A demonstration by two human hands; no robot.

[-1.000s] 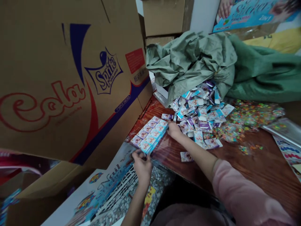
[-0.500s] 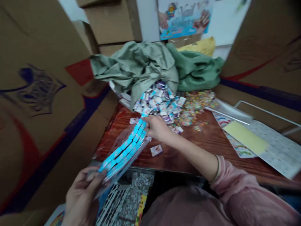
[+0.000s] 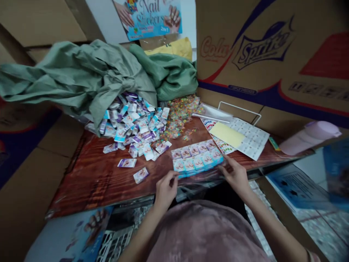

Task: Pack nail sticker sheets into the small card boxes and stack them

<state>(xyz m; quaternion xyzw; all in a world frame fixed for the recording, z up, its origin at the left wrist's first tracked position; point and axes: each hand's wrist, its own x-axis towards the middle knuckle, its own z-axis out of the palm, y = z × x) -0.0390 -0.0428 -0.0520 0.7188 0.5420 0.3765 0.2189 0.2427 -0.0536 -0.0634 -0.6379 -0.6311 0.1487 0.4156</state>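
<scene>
A flat block of small nail sticker boxes (image 3: pixel 195 156) lies on the table near its front edge, in neat rows with hand pictures facing up and light blue sides towards me. Clear plastic film shows faintly along its near side. My left hand (image 3: pixel 165 190) is closed at the block's near left corner, thumb and fingers pinched together. At the near right corner, my right hand (image 3: pixel 236 176) grips with its fingers bent; its fingertips are partly hidden. Two loose boxes lie to the left, one purple-edged (image 3: pixel 127 162) and one white (image 3: pixel 141 175).
Behind, a green sack (image 3: pixel 109 72) spills a heap of small boxes (image 3: pixel 139 123) beside a pile of tiny colourful packets (image 3: pixel 181 112). Printed sheets (image 3: pixel 245 136) with a yellow paper (image 3: pixel 227 134) and a pink bottle (image 3: pixel 308 138) are on the right. Large cartons (image 3: pixel 259 47) wall the sides.
The bagged strip of boxes, held up bent at the left before, now lies flat on the table with its picture faces up. Both hands moved to its near corners. My view turned right.
</scene>
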